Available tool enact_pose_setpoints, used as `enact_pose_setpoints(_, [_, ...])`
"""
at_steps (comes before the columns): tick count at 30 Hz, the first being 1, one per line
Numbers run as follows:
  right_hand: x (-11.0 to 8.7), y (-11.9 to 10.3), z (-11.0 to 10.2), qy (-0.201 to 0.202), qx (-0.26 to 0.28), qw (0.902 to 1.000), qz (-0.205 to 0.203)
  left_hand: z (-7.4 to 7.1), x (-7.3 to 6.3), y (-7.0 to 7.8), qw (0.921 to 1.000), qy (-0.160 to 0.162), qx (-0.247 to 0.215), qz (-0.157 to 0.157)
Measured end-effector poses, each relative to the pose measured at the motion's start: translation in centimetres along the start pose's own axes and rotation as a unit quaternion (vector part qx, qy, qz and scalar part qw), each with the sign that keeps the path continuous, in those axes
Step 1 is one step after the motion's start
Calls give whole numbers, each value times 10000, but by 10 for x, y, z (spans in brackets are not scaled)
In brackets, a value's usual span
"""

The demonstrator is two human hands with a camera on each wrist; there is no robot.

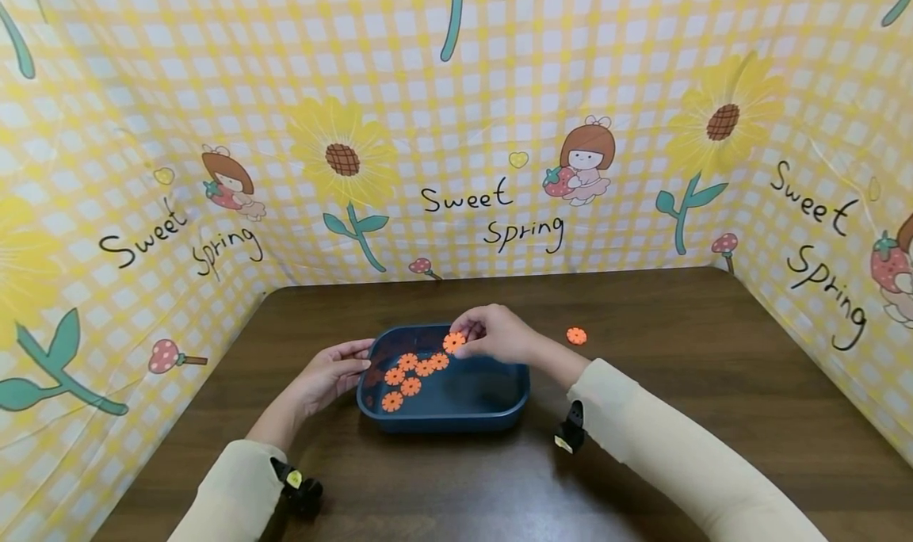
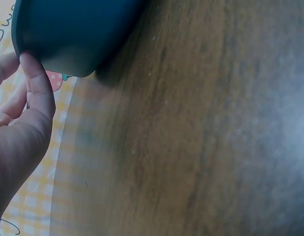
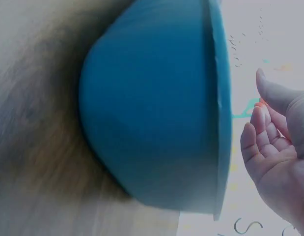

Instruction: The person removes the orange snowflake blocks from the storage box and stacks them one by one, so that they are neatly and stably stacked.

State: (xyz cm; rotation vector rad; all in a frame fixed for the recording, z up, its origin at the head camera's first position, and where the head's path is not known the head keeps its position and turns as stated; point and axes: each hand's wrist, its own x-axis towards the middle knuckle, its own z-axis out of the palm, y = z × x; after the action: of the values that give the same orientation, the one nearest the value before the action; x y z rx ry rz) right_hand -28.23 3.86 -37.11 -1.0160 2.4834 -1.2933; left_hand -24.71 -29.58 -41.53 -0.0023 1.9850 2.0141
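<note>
A dark blue plastic basin point(image 1: 449, 424) stands on the table, its side wall point(image 3: 152, 98) filling much of the right wrist view. My left hand point(image 1: 331, 374) pinches the basin's left rim; in the left wrist view its thumb point(image 2: 39, 86) lies against the outer wall. Above the far part of the basin, my right hand point(image 1: 499, 336) pinches an orange flower-shaped disc point(image 1: 452, 342) with a small centre hole between thumb and fingers. Several similar orange discs point(image 1: 410, 387) lie inside, toward the basin's left side.
One more orange flower-shaped disc point(image 1: 576, 336) lies on the brown wooden table point(image 1: 678, 352), right of the basin. A yellow checked cloth point(image 1: 456, 130) with sunflowers and lettering hangs around the table's back and sides. Black wrist cameras sit at both sleeves.
</note>
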Motion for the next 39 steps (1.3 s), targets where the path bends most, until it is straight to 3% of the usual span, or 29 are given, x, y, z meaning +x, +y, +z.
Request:
enact_pose_setpoints(8, [-17, 10, -22, 782, 74, 9969, 95, 1, 1, 2, 10000, 2, -13, 32])
enact_pose_setpoints(19, [-38, 39, -46, 1763, 399, 9831, 281, 1, 0, 2, 10000, 33, -59, 23])
enact_pose_setpoints(29, [-57, 72, -61, 2153, 195, 9717, 957, 1, 1, -1, 9999, -15, -56, 92])
enact_pose_setpoints(39, [-73, 113, -79, 2115, 451, 9687, 1217, 1, 1, -3, 9999, -26, -28, 134])
